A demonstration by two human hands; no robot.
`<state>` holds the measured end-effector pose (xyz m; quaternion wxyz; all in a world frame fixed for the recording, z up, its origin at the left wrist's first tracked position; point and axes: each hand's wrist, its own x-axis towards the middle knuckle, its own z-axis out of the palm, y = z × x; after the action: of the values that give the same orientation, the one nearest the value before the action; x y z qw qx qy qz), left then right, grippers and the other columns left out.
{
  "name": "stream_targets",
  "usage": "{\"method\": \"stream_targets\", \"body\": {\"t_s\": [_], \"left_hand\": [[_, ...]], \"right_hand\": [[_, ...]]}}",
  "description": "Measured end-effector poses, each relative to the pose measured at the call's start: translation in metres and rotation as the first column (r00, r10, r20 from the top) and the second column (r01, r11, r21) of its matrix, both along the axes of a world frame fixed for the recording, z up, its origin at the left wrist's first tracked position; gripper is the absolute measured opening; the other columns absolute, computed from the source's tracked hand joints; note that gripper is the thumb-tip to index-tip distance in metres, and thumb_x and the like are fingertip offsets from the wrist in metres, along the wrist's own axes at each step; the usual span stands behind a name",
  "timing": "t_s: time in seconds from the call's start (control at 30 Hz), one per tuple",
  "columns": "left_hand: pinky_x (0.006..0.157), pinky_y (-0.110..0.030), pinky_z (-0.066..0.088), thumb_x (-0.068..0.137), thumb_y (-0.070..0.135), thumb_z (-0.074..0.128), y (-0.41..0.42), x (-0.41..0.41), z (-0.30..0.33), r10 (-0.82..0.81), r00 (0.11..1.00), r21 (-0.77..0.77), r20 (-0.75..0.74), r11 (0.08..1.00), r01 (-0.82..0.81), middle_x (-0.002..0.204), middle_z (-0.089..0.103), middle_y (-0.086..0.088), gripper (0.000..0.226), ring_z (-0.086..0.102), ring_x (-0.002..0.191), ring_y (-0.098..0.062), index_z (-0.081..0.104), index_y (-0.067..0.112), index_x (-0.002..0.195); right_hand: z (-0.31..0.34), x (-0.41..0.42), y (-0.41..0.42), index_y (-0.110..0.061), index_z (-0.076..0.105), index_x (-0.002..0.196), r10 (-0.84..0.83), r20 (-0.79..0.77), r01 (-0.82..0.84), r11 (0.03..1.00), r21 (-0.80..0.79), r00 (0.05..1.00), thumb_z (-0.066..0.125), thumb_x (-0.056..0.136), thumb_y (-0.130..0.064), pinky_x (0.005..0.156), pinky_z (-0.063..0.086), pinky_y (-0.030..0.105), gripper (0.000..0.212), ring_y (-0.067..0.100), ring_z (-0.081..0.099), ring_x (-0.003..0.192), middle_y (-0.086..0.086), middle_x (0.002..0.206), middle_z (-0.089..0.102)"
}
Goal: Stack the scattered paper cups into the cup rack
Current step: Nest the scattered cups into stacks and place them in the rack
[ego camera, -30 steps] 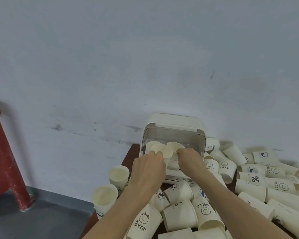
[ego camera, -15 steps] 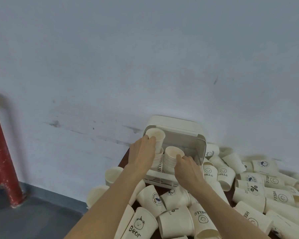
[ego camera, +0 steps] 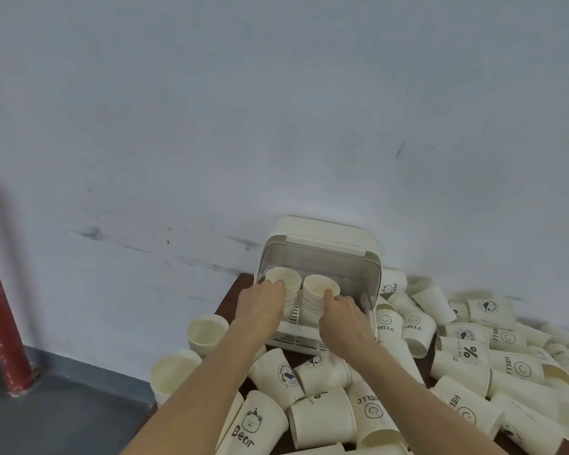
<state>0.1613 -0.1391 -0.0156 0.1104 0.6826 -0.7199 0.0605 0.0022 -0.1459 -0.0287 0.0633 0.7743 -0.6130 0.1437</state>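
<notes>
**Two stacks seated in the rack, both hands on them**

Cup rack at the bench's back corner, lid raised. Left stack gripped by left hand; right stack touched at the rim by right hand, fingers curled, grasp unclear. Loose cups heaped around. Likely risk: stacks tipping if released crooked, or forearms knocking nearby cups off the edge.

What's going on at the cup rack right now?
Left hand on left stack of cream paper cups. Right hand on right stack. Both inside white plastic rack. Nothing blocking.
</notes>
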Motion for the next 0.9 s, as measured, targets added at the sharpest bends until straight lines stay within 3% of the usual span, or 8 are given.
{"method": "stream_targets", "body": {"t_s": [0.1,0.2,0.3,0.43,0.57,0.8,0.9], "left_hand": [[0.066,-0.035,0.038,0.093,0.007,0.045,0.001,-0.003,-0.003,0.002,1.000,0.012,-0.001,1.000,-0.002,0.114,0.061,-0.010,0.033,0.062,0.098,-0.031,0.043,0.011,0.126],[0.066,-0.036,0.038,0.095,0.015,0.043,0.002,-0.007,-0.003,0.002,1.000,0.004,-0.015,1.000,-0.002,0.119,0.060,-0.011,0.051,0.061,0.100,-0.031,0.026,0.015,0.143],[0.065,-0.035,0.039,0.096,0.018,0.044,0.007,-0.012,-0.001,0.005,1.000,-0.024,-0.024,1.000,-0.006,0.123,0.057,-0.011,0.063,0.061,0.101,-0.030,0.013,0.017,0.151],[0.062,-0.034,0.039,0.096,0.021,0.043,0.023,-0.020,0.008,-0.032,0.997,-0.090,-0.068,0.996,0.026,0.117,0.058,-0.008,0.055,0.062,0.096,-0.029,0.022,0.017,0.146],[0.064,-0.033,0.038,0.098,0.024,0.040,0.051,-0.031,0.018,-0.082,0.992,-0.103,-0.095,0.992,0.072,0.113,0.057,-0.005,0.043,0.061,0.097,-0.028,0.031,0.018,0.140],[0.072,-0.038,0.047,0.097,0.025,0.036,0.101,-0.057,0.021,-0.156,0.976,-0.101,-0.150,0.985,0.142,0.109,0.059,-0.002,0.029,0.060,0.095,-0.028,0.043,0.020,0.125],[0.072,-0.038,0.048,0.098,0.026,0.036,0.118,-0.071,0.022,-0.183,0.969,-0.107,-0.166,0.980,0.167,0.110,0.059,0.000,0.028,0.059,0.096,-0.026,0.045,0.022,0.123]], "right_hand": [[0.001,0.000,0.002,-0.007,0.036,0.129,0.001,0.008,-0.001,1.000,0.018,1.000,0.043,0.088,-0.007,0.066,0.036,0.031,0.042,0.027,0.049,0.105,0.010,0.112,0.058],[0.001,-0.001,0.006,-0.005,0.022,0.142,0.007,0.008,-0.007,1.000,0.020,1.000,0.045,0.087,-0.007,0.069,0.037,0.031,0.059,0.028,0.048,0.107,0.013,0.114,0.057],[0.003,-0.004,0.011,-0.005,0.020,0.142,0.013,0.033,-0.014,1.000,0.014,0.999,0.047,0.085,-0.006,0.069,0.037,0.031,0.063,0.028,0.049,0.104,0.014,0.110,0.058],[0.009,-0.011,0.024,-0.006,0.029,0.137,0.035,0.065,-0.034,0.999,-0.017,0.997,0.046,0.085,-0.006,0.071,0.035,0.029,0.055,0.027,0.050,0.103,0.011,0.111,0.057],[0.018,-0.023,0.044,-0.009,0.042,0.121,0.066,0.093,-0.062,0.997,-0.044,0.994,0.044,0.085,-0.004,0.073,0.035,0.028,0.036,0.027,0.052,0.103,0.009,0.114,0.057],[0.024,-0.060,0.086,-0.012,0.043,0.119,0.003,0.134,-0.005,1.000,0.013,0.991,0.044,0.086,-0.007,0.070,0.034,0.030,0.033,0.027,0.050,0.103,0.007,0.109,0.054],[0.028,-0.081,0.104,-0.011,0.043,0.117,-0.040,0.126,0.037,0.999,0.028,0.991,0.042,0.088,-0.009,0.068,0.034,0.032,0.029,0.026,0.049,0.092,0.008,0.106,0.055]]}}
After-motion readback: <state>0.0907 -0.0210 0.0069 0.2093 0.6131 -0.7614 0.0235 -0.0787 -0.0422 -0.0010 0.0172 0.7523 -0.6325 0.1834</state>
